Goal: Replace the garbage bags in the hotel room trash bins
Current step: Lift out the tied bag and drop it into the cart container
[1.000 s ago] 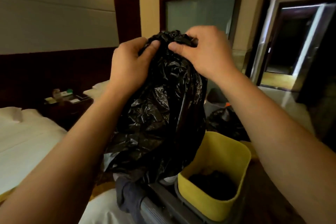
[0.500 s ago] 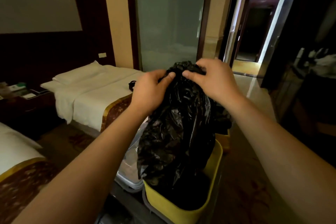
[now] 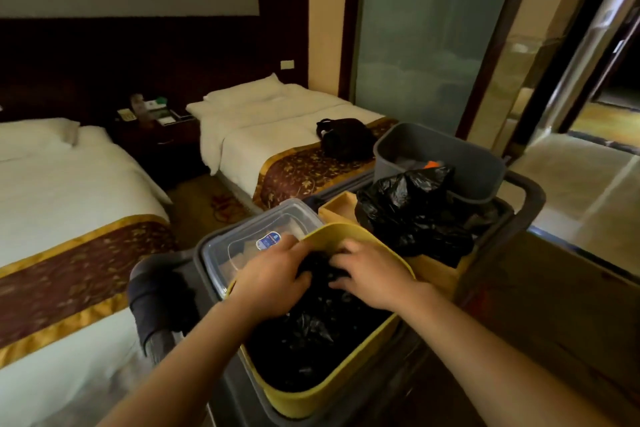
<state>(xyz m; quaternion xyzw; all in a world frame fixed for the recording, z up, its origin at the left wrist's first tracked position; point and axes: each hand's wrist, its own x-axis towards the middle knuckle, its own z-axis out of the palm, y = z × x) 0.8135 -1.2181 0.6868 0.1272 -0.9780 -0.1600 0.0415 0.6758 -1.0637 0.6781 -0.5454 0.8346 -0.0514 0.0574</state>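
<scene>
Twin beds (image 3: 273, 135) lie beyond the yellow bin (image 3: 311, 399); inside it my left hand (image 3: 273, 274) and right hand (image 3: 372, 276) clutch the black bag (image 3: 311, 336). Tugging hard could snag the thin plastic on the bin's rim and tear it.

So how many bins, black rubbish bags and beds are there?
Bins: 2, yellow bin, grey bin.
Black rubbish bags: 2, near bag, far bag.
Beds: 2, near bed, far bed.
Total: 6.
</scene>
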